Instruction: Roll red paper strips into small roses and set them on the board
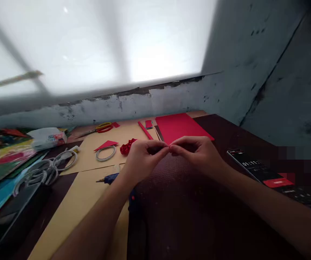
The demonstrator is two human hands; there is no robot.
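My left hand (pixel 144 157) and my right hand (pixel 197 153) meet over the dark table, thumbs and forefingers closed in a pinch. A speck of red shows between the fingertips; it looks like a small red piece (pixel 170 147), mostly hidden. Just left of my left hand lies a red folded-paper flower (pixel 126 147). Behind my right hand is a stack of red paper (pixel 181 126). Under my left wrist lies a blue glue gun (pixel 110 178), its nozzle pointing left.
Tan paper sheets (pixel 90 195) hold a white ring (pixel 106 153), a red paper triangle (pixel 108 144), scissors (pixel 103 128) and a red stick (pixel 145 130). White rings (pixel 40 171) and plastic packs (pixel 6 155) crowd the left. A phone (pixel 269 175) lies right of my right forearm.
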